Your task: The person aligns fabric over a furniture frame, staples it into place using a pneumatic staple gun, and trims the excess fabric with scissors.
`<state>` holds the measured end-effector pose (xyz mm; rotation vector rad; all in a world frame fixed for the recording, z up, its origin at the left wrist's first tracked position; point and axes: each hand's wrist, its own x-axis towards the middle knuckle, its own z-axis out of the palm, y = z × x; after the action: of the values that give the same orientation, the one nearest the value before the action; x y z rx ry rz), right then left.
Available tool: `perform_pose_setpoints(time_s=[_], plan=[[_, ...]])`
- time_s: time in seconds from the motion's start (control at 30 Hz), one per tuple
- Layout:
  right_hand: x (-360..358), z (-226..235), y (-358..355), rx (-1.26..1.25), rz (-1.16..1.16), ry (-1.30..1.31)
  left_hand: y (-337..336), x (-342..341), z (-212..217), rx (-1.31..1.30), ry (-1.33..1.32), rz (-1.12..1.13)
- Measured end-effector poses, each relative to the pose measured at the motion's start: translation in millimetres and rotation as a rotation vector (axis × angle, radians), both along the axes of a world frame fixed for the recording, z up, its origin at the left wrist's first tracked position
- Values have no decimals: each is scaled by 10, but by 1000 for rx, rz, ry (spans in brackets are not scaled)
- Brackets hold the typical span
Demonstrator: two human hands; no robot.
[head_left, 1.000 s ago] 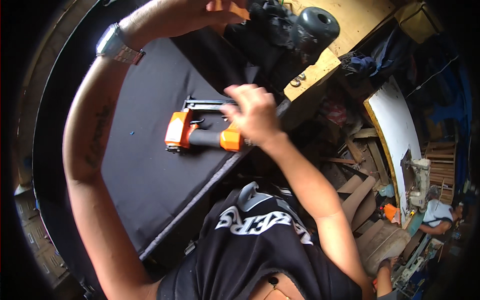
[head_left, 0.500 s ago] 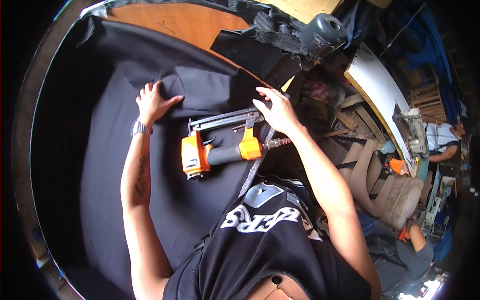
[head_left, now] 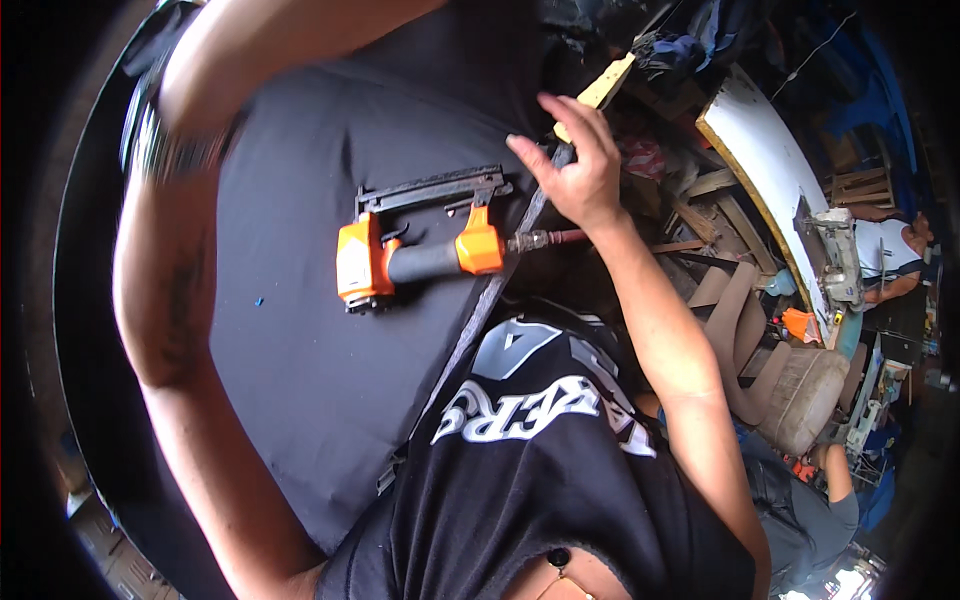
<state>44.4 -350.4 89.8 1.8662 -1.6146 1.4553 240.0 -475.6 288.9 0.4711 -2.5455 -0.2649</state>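
Note:
An orange and black pneumatic stapler (head_left: 420,255) lies on its side on a large panel covered in black fabric (head_left: 300,380). Its air fitting (head_left: 540,240) points right, over the panel's edge. My right hand (head_left: 575,170) is at that edge just above the fitting, fingers apart, off the stapler, with its palm over the dark edge strip. A yellow foam piece (head_left: 605,85) shows just beyond its fingertips. My left arm, with a watch (head_left: 165,150), reaches up across the top of the view. My left hand (head_left: 320,30) is blurred and close to the camera, so its fingers cannot be made out.
A white curved panel (head_left: 770,170) and a sewing machine (head_left: 835,255) stand to the right, with a seated person (head_left: 895,250) behind them. Wood scraps and beige strips (head_left: 740,310) lie below the panel's edge. Another person (head_left: 810,500) crouches at lower right.
My right hand has let go of the stapler and moved up along the panel's edge. My left hand lifted off the fabric and swung up toward the top of the view.

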Motion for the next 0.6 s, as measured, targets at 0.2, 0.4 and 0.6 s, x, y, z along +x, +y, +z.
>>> perform_pose_setpoints(time_s=[0.2,0.4,0.6], plan=[[-185,-268,15,-39,-145,-233,242,-968,184,-327,79,-135],[-161,-427,-45,-80,-259,-238,322,-867,216,-452,95,-330],[-111,-352,-104,-127,-298,-70,608,-668,235,-224,-39,-346]])
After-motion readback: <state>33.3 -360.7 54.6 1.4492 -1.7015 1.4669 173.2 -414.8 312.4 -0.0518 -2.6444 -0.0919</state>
